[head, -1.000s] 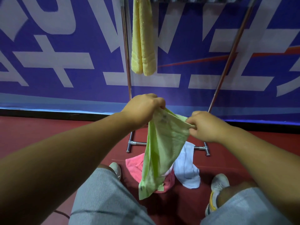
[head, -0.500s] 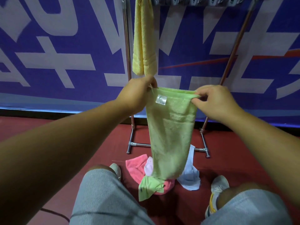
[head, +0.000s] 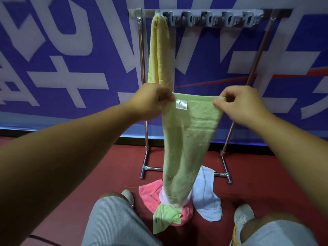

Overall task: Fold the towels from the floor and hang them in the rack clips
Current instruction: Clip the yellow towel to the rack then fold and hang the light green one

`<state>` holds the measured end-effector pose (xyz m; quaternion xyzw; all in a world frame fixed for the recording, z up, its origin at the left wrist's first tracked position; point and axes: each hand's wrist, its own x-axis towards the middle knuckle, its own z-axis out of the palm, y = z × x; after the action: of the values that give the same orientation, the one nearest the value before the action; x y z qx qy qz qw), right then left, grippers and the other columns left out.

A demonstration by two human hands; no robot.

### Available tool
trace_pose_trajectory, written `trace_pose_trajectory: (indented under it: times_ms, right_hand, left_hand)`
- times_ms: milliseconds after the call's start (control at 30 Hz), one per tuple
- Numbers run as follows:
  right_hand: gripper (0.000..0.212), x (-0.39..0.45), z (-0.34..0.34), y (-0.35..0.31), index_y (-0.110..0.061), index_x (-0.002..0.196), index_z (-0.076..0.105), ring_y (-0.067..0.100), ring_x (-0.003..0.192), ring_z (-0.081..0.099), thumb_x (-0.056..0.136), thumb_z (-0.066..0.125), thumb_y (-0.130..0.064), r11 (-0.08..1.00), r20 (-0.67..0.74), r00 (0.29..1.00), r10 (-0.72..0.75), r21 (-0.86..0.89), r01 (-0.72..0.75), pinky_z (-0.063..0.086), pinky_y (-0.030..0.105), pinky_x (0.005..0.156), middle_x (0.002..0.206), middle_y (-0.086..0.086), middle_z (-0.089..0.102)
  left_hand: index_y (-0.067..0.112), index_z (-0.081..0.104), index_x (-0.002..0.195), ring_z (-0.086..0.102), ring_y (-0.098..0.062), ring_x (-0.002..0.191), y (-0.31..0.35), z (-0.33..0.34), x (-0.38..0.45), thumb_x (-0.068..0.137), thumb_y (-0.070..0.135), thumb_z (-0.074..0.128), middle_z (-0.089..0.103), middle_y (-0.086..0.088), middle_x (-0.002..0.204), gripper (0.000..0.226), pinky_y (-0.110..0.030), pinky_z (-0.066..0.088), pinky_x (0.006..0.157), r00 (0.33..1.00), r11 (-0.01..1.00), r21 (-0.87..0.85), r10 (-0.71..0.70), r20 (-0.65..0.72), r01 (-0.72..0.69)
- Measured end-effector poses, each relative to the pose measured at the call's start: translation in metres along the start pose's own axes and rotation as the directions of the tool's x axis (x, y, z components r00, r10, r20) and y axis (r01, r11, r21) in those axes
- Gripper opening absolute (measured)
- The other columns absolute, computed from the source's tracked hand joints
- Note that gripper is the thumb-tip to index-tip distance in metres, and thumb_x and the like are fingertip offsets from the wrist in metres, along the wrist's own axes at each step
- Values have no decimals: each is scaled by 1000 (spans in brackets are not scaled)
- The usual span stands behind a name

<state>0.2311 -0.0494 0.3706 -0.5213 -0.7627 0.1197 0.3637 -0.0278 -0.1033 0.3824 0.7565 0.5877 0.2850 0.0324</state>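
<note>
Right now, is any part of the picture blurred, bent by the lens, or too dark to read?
Head view: the row of grey plastic rack clips is smeared; the metal rack posts lean apart, a wide-angle effect; the forearms near the lens are dark; the light green terry towel and its white label are fairly sharp.

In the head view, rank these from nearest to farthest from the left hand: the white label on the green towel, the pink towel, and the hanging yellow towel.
From the left hand:
1. Yellow towel, its bottom end just above and behind the knuckles.
2. White label, just right of the hand; too close to call against the yellow towel.
3. Pink towel, far below on the floor.
</note>
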Motion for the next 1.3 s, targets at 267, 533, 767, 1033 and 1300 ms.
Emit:
trace_pose_trajectory:
  times_ms: [267, 533, 767, 1033, 1300]
  right_hand:
    - [34, -6, -6, -22, -34, 78, 67, 18, 54, 56, 83, 52, -3, 973, 254, 946, -203, -55, 224, 52, 31, 60, 66, 0, 68]
    - [32, -12, 5, -25, -31, 98, 78, 3, 91, 69, 84, 71, -2, 959, 383, 886, -262, -2, 284, 51, 16, 86, 98, -8, 75]
    - [16, -11, 18, -41, -25, 96, 75, 20, 112, 55, 89, 69, -13, 877, 275, 844, -460, -4, 480, 35, 48, 110, 104, 0, 69]
    - [17, -13, 22, -56, -31, 84, 58, 0, 84, 50, 82, 75, -28, 945, 80, 942, -326, 37, 324, 33, 54, 109, 81, -10, 63]
    - [16, -14, 18, -56, -29, 84, 59, 14, 81, 62, 84, 71, -39, 955, 83, 952, -295, 59, 291, 52, 40, 82, 77, -9, 66]
  left_hand:
    - [18, 74, 112, 58, -6, 86, 3, -9, 9, 94, 10, 61, 71, 1, 110, 23, -17, 44, 79, 991, 991, 54, -128, 26, 126]
    - [20, 67, 124, 62, -22, 110, 7, -2, 6, 91, 4, 59, 62, -4, 130, 38, -20, 45, 83, 973, 977, 104, -196, 118, 185]
    - [16, 63, 129, 59, -2, 74, 26, -3, 3, 85, 7, 63, 67, 1, 109, 45, -13, 46, 66, 966, 986, -76, -129, 225, 149]
    - [14, 71, 108, 63, 0, 65, 41, -6, -1, 87, 24, 72, 71, 1, 86, 23, -22, 57, 65, 964, 978, -206, 26, 264, 30]
    - [12, 76, 104, 59, 10, 60, 42, -9, 2, 88, 14, 71, 65, 14, 74, 17, -1, 42, 56, 989, 993, -97, 73, 133, -60]
